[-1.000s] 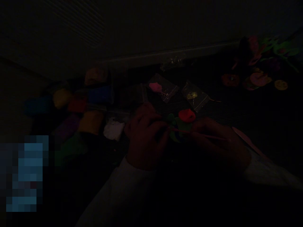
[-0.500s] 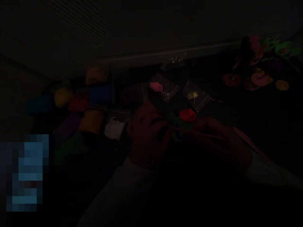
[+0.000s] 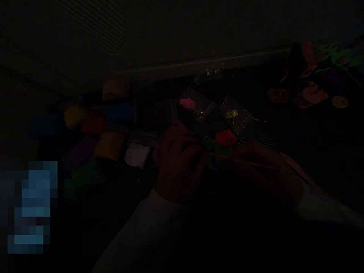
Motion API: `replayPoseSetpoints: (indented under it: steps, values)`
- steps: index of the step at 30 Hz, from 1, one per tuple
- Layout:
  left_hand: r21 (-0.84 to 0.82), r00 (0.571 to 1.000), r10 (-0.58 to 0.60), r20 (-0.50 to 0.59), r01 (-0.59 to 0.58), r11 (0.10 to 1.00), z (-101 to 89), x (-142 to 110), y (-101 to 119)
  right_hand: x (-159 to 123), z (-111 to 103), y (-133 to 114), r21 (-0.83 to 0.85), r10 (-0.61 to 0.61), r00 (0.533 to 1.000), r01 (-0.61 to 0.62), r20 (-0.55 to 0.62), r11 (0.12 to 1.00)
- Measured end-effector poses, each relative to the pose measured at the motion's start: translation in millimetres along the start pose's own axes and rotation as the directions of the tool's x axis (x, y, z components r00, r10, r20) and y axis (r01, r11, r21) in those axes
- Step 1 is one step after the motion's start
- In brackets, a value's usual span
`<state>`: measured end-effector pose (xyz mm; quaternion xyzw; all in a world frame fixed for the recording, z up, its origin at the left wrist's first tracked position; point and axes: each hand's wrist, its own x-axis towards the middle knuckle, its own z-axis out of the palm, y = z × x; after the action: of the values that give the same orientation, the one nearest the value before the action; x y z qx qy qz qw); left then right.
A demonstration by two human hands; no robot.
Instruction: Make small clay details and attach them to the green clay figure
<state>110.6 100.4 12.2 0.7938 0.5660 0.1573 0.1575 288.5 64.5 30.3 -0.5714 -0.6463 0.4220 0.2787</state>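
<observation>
Over the dark table [image 3: 281, 136], the left hand [image 3: 180, 163] curls, its grip too dim to tell, and the right hand's [image 3: 264, 170] fingers pinch closed. Between them lies a green piece [image 3: 223, 149], a smaller red piece [image 3: 225, 138] at its far edge, and, crossing over the green, the thin stick [image 3: 218, 156] the right fingers hold.

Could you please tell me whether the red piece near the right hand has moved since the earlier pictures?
No, not noticeably: the red piece lies in the same place relative to the clear bag with a pink lump.
</observation>
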Motion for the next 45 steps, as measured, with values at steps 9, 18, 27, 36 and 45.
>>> replayPoseSetpoints:
  steps: [9,18,27,36,45]
  values:
    - [-0.006,1.0,0.005,-0.004,-0.005,1.0,0.2,0.0,0.5,1.7,0.5,-2.1,-0.017,0.006,1.0,-0.006,-0.001,1.0]
    - [-0.001,0.999,0.04,-0.021,-0.04,0.999,-5.8,0.3,-1.4,0.9,-0.9,-1.5,-0.017,0.032,0.999,-0.032,0.006,0.999]
    - [-0.003,1.0,0.008,-0.027,-0.008,1.0,-4.7,-0.8,-0.4,-1.0,-0.1,0.7,-0.024,0.022,1.0,-0.022,-0.012,0.999]
    - [0.008,1.0,0.005,-0.003,-0.005,1.0,-5.5,-0.7,0.4,-3.3,0.1,1.6,-0.038,-0.003,0.998,0.0,-0.069,0.999]
    - [0.007,1.0,0.013,0.004,-0.013,1.0,-4.2,0.0,0.6,0.8,-1.6,-2.7,-0.103,0.013,1.0,-0.012,0.005,0.995]
